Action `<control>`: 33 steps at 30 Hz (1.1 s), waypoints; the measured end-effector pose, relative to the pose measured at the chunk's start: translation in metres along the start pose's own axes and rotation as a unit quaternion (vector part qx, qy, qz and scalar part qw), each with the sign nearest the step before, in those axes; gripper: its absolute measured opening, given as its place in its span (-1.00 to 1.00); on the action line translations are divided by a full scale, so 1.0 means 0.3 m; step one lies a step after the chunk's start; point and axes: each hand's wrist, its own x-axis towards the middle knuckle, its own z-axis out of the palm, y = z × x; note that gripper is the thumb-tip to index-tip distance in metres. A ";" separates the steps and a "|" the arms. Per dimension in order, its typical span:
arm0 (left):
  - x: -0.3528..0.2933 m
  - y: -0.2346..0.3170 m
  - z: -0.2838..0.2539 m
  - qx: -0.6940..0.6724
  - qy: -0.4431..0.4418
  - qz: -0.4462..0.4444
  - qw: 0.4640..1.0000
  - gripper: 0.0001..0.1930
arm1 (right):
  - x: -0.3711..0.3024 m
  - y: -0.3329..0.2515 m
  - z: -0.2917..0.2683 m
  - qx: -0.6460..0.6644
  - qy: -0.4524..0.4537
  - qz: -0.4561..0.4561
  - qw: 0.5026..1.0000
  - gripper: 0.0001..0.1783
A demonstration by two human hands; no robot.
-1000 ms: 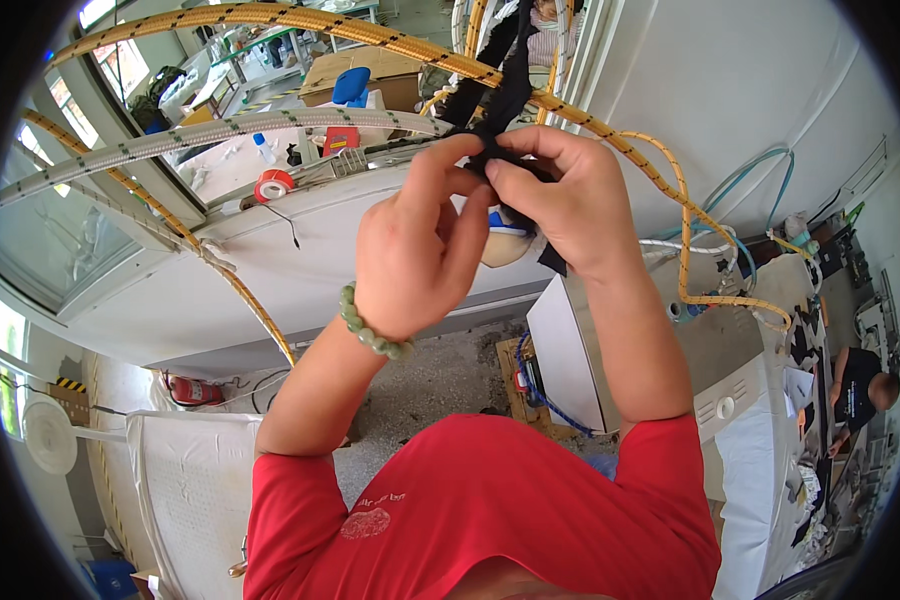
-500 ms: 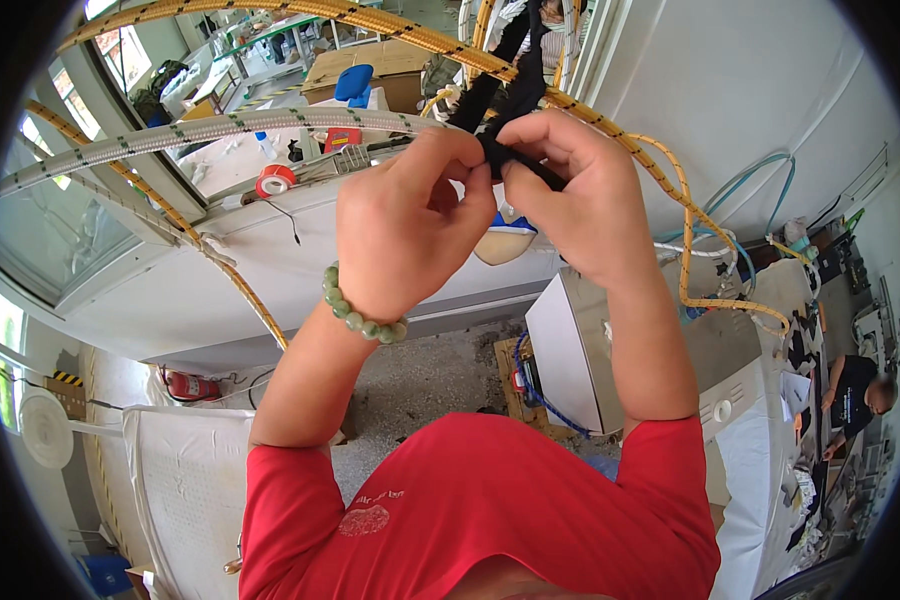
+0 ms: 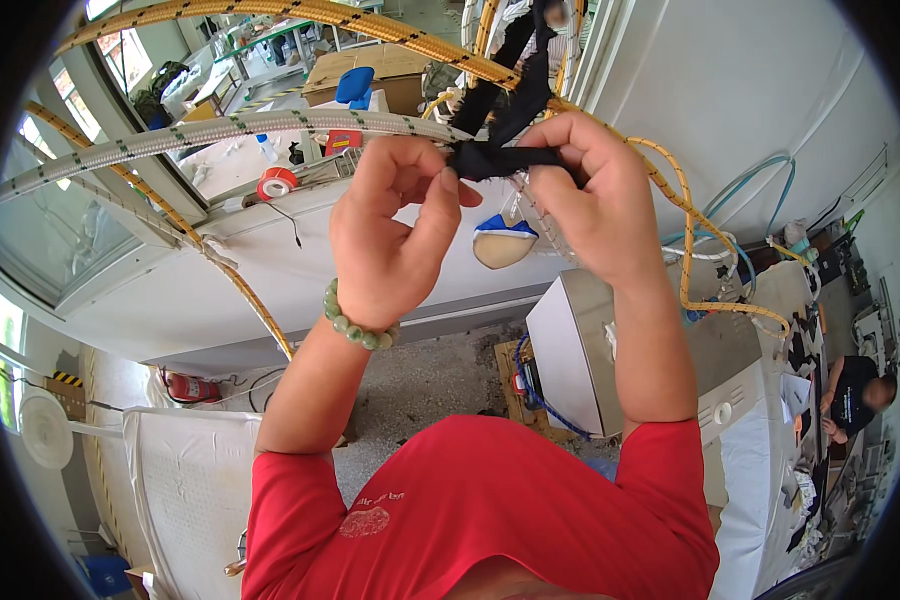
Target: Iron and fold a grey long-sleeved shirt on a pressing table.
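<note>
The yellow rope, a thick round braid flecked with black, arches across the space in front of the person. Just under it sits the black strip, a soft, dull cloth bunched into a lump, with slightly frayed edges. Two dark lengths of the same cloth climb from that lump and cross the yellow rope, while a short, flatter band runs out sideways.

Also beneath the yellow rope, a white rope with dark green flecks bends toward the bunched cloth, its weave tight and faintly shiny. Lower under the rope hangs a small cream piece, rounded like a scoop, with a blue upper edge. A red tape roll lies under the rope's left stretch, smooth and ring-shaped.

Both arms reach forward and up, elbows bent, wrists below the yellow rope. The right hand is closed on the flat band — thumb below, curled fingers above. The left hand is turned with its thumb pointing up and its fingers crooked, the thumb tip right at the lump's near side; whether it grips the cloth or merely rests by it, I can't tell. Round that wrist goes a green bracelet of polished, rounded beads.
</note>
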 end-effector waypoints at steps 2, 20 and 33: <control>-0.004 0.001 0.004 -0.023 0.014 -0.011 1.000 -0.88 | -0.001 -0.005 -0.010 0.004 0.005 0.000 1.000 -0.81; -0.042 0.001 0.076 -0.211 0.094 -0.135 0.964 -0.86 | -0.027 0.033 0.040 -0.129 0.023 -0.222 0.966 -0.67; -0.052 -0.011 0.073 -0.225 0.074 -0.088 0.968 -0.85 | -0.026 0.046 0.061 -0.059 0.074 -0.137 0.986 -0.88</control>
